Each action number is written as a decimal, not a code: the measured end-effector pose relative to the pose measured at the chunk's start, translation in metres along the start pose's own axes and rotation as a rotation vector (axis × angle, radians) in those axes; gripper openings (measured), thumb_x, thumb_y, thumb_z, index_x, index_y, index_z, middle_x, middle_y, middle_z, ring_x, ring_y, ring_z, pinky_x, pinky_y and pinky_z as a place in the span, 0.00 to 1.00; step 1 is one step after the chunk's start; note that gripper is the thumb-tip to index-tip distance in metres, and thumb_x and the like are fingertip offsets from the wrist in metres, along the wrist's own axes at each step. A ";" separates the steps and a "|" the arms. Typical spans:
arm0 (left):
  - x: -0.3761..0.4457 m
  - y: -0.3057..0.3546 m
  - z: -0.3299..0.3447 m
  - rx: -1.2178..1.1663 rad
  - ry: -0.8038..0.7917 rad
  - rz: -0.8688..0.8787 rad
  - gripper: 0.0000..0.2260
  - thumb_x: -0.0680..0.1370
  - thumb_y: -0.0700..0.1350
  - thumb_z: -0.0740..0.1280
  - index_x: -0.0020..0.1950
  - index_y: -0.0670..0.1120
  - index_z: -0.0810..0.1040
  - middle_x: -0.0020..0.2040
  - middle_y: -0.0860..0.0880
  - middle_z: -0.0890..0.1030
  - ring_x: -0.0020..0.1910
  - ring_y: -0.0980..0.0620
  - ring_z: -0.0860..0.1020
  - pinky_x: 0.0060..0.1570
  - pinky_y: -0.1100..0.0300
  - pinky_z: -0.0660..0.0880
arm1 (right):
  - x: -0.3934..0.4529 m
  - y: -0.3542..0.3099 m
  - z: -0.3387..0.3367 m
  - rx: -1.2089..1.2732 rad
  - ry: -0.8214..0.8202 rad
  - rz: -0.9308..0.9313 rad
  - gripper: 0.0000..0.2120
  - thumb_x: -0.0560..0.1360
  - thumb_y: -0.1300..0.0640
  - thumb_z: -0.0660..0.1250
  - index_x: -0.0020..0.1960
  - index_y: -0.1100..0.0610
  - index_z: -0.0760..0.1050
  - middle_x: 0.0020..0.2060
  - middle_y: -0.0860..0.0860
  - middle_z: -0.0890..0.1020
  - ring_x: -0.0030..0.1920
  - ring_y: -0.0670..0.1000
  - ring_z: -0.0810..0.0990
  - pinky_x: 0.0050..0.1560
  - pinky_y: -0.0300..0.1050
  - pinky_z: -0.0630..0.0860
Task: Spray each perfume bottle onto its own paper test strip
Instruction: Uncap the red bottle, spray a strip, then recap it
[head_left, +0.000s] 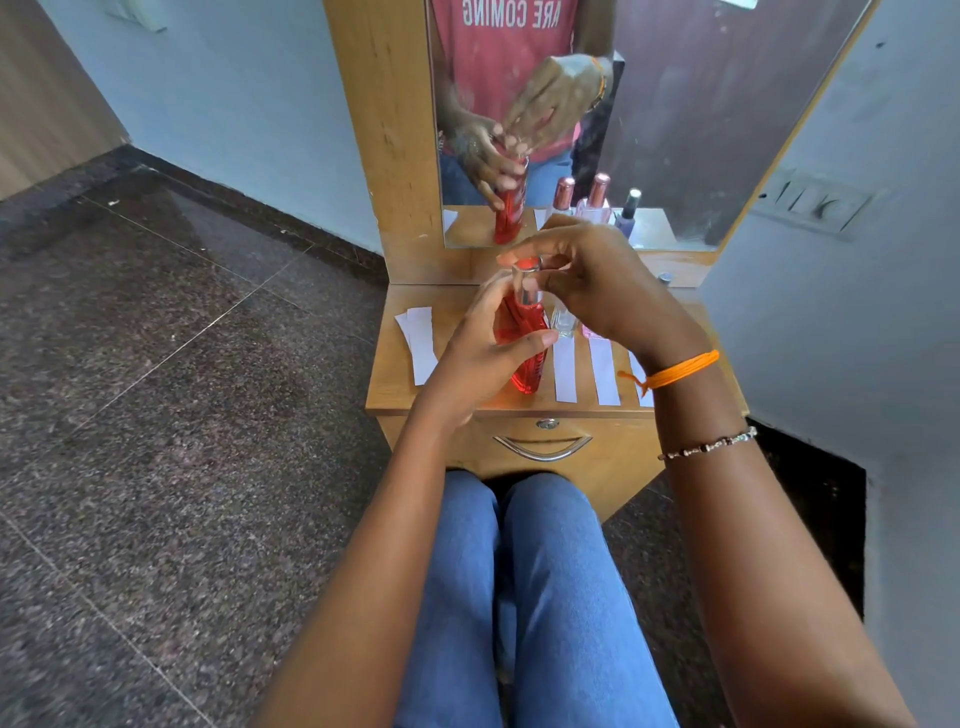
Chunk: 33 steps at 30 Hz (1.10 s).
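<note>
A tall red perfume bottle (524, 332) stands upright on the small wooden dresser top (395, 384). My left hand (483, 353) wraps around its body. My right hand (587, 280) pinches the silver cap (525, 280) at its top. Behind the bottle, mostly hidden by my right hand, stand a clear bottle (563, 322) and a pink one (589, 330). White paper test strips lie flat: one pair at the left (421, 338) and single strips at the right (565, 371), (603, 371).
A mirror (649, 130) rises at the back of the dresser and reflects my hands and several bottles. A drawer with a metal handle (543, 449) sits under the top. My knees in blue jeans (519, 571) are just in front. Walls close in on both sides.
</note>
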<state>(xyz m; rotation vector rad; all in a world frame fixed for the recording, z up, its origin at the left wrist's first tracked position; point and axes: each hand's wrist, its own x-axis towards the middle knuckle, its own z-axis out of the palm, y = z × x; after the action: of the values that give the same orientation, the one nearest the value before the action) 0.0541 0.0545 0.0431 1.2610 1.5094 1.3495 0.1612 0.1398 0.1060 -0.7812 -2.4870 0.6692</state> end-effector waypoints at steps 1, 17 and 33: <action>0.000 0.000 0.000 -0.007 -0.006 0.006 0.16 0.73 0.39 0.69 0.58 0.51 0.71 0.64 0.48 0.72 0.65 0.55 0.70 0.70 0.51 0.65 | 0.000 0.001 0.001 0.013 0.024 0.028 0.15 0.74 0.71 0.65 0.57 0.58 0.80 0.45 0.48 0.74 0.41 0.45 0.74 0.48 0.39 0.74; 0.004 -0.002 -0.001 -0.023 -0.033 0.005 0.23 0.73 0.39 0.70 0.53 0.66 0.66 0.59 0.65 0.68 0.54 0.79 0.66 0.53 0.79 0.62 | -0.001 -0.010 0.001 -0.095 0.069 0.080 0.11 0.71 0.68 0.69 0.51 0.58 0.82 0.43 0.52 0.78 0.43 0.53 0.78 0.46 0.46 0.77; 0.004 -0.003 -0.001 0.033 -0.006 0.054 0.18 0.72 0.41 0.72 0.55 0.58 0.71 0.61 0.51 0.74 0.56 0.64 0.73 0.55 0.76 0.65 | -0.009 -0.014 -0.001 -0.015 -0.006 0.151 0.14 0.72 0.67 0.68 0.56 0.57 0.79 0.49 0.50 0.77 0.48 0.50 0.76 0.44 0.37 0.72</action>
<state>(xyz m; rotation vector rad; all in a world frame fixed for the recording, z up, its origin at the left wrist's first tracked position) 0.0519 0.0580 0.0406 1.3340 1.5095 1.3588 0.1628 0.1238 0.1120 -0.9820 -2.4583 0.7066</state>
